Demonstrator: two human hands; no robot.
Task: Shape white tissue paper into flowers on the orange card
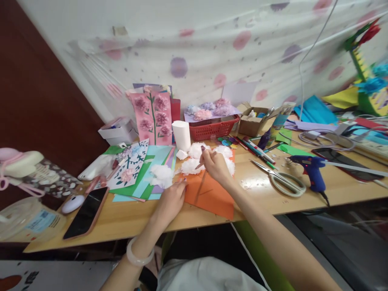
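Note:
An orange sheet (209, 196) lies at the table's front edge, with a dark line or stem down its middle. Several white fluffy paper flowers (191, 166) sit across its upper part. Over these flowers is my right hand (216, 165), thumb and forefinger apart and touching the fluff; its other fingers are curled and partly hidden. My left hand (172, 201) lies along the sheet's left edge, fingers stretched out and fingertips on the paper. Just beyond it, another white tuft (161, 176) rests on coloured papers. A white paper roll (181, 136) stands behind.
To the right lie scissors (283, 180), a blue glue gun (313, 169) and several markers (259, 151). A red basket (209, 130) and cardboard box (251, 126) stand at the back. On the left are a phone (86, 213), a mouse (72, 204) and a plastic tub (33, 224).

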